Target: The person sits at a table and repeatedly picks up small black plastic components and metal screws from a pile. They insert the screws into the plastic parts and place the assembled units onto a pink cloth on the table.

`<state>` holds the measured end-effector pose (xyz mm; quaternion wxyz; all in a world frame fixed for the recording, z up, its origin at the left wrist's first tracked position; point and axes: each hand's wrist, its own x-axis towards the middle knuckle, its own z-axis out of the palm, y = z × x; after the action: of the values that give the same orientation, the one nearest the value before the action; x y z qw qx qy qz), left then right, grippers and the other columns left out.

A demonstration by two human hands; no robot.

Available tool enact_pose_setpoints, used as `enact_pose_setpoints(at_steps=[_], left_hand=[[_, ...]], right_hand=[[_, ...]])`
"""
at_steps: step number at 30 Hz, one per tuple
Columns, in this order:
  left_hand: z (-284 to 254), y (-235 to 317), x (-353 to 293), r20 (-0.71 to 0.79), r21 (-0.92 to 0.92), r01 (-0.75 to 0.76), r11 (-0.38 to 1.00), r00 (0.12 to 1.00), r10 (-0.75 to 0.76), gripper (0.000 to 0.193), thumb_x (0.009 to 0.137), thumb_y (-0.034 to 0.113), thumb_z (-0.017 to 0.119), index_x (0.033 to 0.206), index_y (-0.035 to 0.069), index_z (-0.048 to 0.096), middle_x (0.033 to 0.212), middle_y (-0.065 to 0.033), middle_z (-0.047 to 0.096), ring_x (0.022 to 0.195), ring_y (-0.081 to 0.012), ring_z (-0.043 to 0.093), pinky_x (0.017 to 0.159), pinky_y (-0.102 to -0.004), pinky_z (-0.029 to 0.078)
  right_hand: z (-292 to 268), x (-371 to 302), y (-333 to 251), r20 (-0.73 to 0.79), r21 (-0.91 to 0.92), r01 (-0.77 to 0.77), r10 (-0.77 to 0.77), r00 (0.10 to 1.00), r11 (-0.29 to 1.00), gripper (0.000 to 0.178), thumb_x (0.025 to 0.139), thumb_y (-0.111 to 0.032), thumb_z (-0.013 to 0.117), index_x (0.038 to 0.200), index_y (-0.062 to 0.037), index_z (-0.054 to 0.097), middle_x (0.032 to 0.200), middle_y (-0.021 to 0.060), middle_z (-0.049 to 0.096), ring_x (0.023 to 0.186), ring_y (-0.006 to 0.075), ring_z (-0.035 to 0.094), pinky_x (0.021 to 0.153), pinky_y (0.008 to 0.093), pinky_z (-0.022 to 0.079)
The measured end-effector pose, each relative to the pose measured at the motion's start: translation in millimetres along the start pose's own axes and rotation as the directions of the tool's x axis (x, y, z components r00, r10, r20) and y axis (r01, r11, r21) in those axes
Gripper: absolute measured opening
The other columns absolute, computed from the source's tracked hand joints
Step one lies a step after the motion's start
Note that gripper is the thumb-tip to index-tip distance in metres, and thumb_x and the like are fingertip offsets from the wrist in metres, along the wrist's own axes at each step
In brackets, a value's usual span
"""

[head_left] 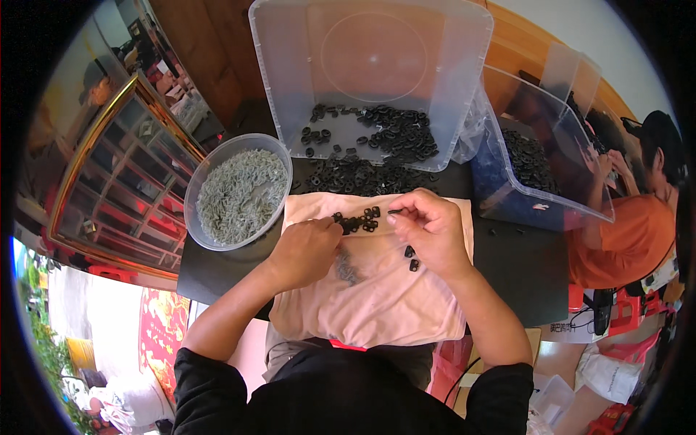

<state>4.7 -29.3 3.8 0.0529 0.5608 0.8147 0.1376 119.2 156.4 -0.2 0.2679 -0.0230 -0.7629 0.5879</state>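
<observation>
My left hand (pixel 308 246) rests knuckles-up on a pale pink cloth (pixel 377 297), its fingertips closed at a small cluster of black plastic pieces (pixel 359 221). My right hand (pixel 428 232) hovers just to the right, thumb and forefinger pinching one small black piece (pixel 395 212). Two more black pieces (pixel 412 259) lie on the cloth below my right hand. A small grey heap (pixel 346 267) sits on the cloth between my wrists. Whether my left fingers hold a piece is hidden.
A clear tipped bin (pixel 290 87) spills a pile of black pieces (pixel 370 156) onto the black table (pixel 522 275). A round bowl (pixel 197 181) of grey parts stands at left. Another clear bin (pixel 551 196) with black pieces is at right, beside a person in orange (pixel 623 239).
</observation>
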Motion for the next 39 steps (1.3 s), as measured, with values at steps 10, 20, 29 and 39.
enact_pose_setpoints(at_steps=[10, 20, 29, 39], left_hand=[[-17.9, 7.3, 12.7, -0.020, -0.618, 0.014, 0.786, 0.999, -0.034, 0.008, 0.077, 0.002, 0.060, 0.084, 0.000, 0.058, 0.070, -0.0102, 0.061, 0.065, -0.0186, 0.060, 0.060, -0.0312, 0.047], [7.9, -0.2, 31.3, 0.147, -0.988, 0.149, 0.045, 0.988, -0.043, 0.008, 0.090, 0.009, 0.052, 0.091, 0.002, 0.054, 0.071, 0.0019, 0.049, 0.057, -0.0035, 0.043, 0.050, -0.0181, 0.035], [15.2, 5.2, 24.1, 0.073, -0.997, 0.073, -0.004, 0.992, -0.102, 0.011, 0.093, 0.013, 0.050, 0.093, 0.002, 0.054, 0.074, 0.0016, 0.052, 0.061, -0.0036, 0.047, 0.053, -0.0180, 0.039], [14.9, 5.8, 22.2, 0.048, -0.997, 0.054, 0.056, 0.994, -0.097, 0.010, 0.092, 0.013, 0.052, 0.092, 0.003, 0.055, 0.073, 0.0016, 0.054, 0.062, -0.0033, 0.049, 0.053, -0.0177, 0.040]], right_hand=[[2.3, -1.7, -1.7, -0.044, 0.112, -0.100, 0.106, 0.993, 0.989, 0.011, 0.077, 0.006, 0.062, 0.086, 0.0014, 0.057, 0.074, 0.0013, 0.054, 0.062, 0.0038, 0.052, 0.050, 0.0172, 0.045], [2.3, -0.4, -9.0, 0.000, 0.222, -0.246, 0.252, 0.968, 0.944, 0.010, 0.084, 0.004, 0.055, 0.093, 0.0014, 0.058, 0.071, 0.0012, 0.055, 0.058, 0.0053, 0.053, 0.052, 0.0189, 0.044], [21.4, -11.4, -11.2, 0.053, 0.212, -0.140, 0.132, 0.990, 0.967, 0.018, 0.086, 0.006, 0.049, 0.103, 0.0038, 0.055, 0.084, 0.0043, 0.054, 0.068, 0.0077, 0.055, 0.062, 0.0209, 0.047], [22.5, -12.6, -6.5, 0.019, 0.189, -0.107, 0.106, 0.994, 0.976, 0.014, 0.081, 0.005, 0.058, 0.094, 0.0022, 0.054, 0.079, 0.0024, 0.055, 0.069, 0.0045, 0.053, 0.059, 0.0189, 0.045]])
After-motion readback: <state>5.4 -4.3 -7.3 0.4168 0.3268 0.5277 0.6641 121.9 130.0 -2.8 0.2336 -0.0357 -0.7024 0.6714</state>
